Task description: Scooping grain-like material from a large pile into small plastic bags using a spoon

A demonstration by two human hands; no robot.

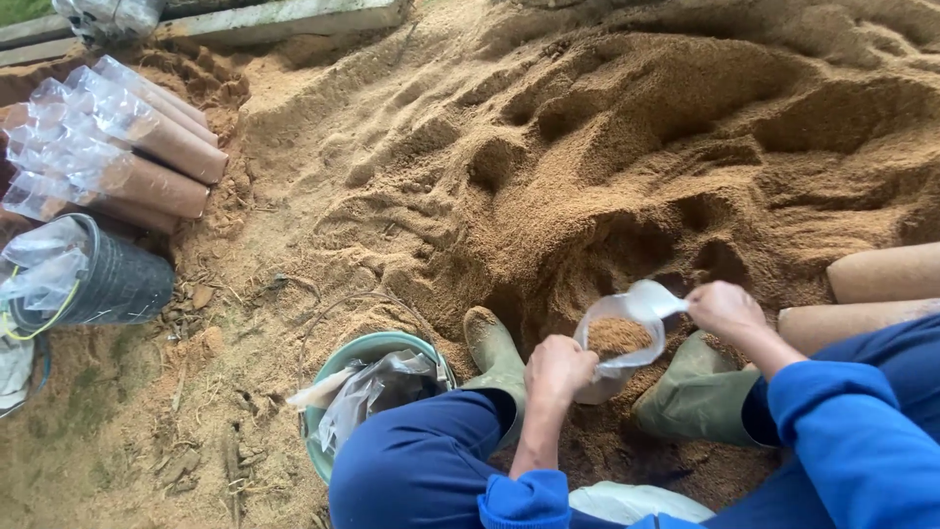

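My left hand [556, 370] grips the near side of a clear plastic bag [619, 338] partly filled with brown sawdust. The far rim of the same bag is pinched by my right hand [723, 310], which holds its mouth open. The bag hangs low between my two green rubber boots [496, 354], over a hollow dug in the big sawdust pile [627, 137]. I wear blue trousers and blue sleeves.
A green bucket [368, 345] stuffed with empty plastic bags stands by my left knee. Filled sawdust bags [147, 147] lie stacked at upper left above a dark bucket [122, 284]. Two more filled bags [881, 274] lie at the right edge.
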